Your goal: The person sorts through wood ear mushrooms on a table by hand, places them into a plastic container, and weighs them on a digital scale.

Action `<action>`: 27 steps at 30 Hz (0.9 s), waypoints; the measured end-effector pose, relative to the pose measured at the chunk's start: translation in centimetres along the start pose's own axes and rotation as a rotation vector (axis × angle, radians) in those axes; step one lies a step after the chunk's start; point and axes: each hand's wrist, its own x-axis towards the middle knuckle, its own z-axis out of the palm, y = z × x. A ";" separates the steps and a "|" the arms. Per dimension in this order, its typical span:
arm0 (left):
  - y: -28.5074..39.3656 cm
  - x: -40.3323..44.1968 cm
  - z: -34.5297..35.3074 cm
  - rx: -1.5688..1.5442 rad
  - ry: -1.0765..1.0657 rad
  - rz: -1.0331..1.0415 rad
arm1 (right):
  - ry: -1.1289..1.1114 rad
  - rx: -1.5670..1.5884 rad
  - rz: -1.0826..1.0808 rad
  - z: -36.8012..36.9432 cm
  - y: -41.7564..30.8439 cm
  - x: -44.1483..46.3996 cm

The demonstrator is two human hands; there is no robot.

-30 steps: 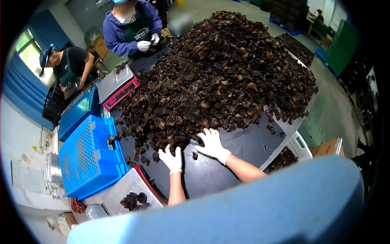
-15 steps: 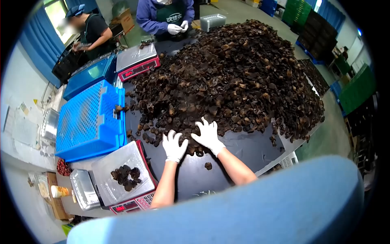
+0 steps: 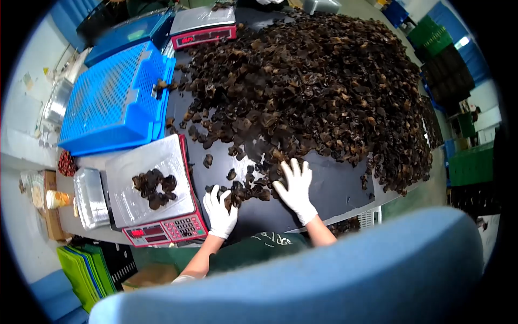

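Note:
A large heap of dark, curled wood ear mushrooms covers much of the black table. My left hand, in a white glove, rests at the near side of some loose wood ear pieces, fingers apart and slightly bent, its fingertips against a piece. To its right, my right hand, also gloved, lies palm down with spread fingers beside the same pieces and the heap's near edge. Left of my hands, a red-rimmed scale bears a small cluster of wood ear pieces.
Beyond the near scale sits an upturned blue crate. A second scale stands farther back, close to the heap. Clear plastic trays and a paper cup are at the far left. Another person's gloved hands show at the top edge.
The view has tipped downward. Both hands have come nearer to me and farther apart, and several wood ear pieces now lie loose between them, drawn away from the heap.

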 end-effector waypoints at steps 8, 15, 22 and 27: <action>-0.7 0.1 0.9 -0.425 0.178 -0.263 | -0.242 0.218 -0.444 -0.9 -4.4 -4.7; -0.6 -2.2 -0.1 -0.694 0.156 -0.394 | -0.018 0.163 -0.170 -2.6 -1.5 -4.5; 0.3 -3.2 -0.4 -1.118 0.060 -0.652 | -0.098 0.559 -0.369 -2.3 -7.5 -0.8; 1.7 -3.9 -1.0 -1.246 0.012 -0.612 | -0.669 1.005 0.067 -1.1 -10.3 -1.2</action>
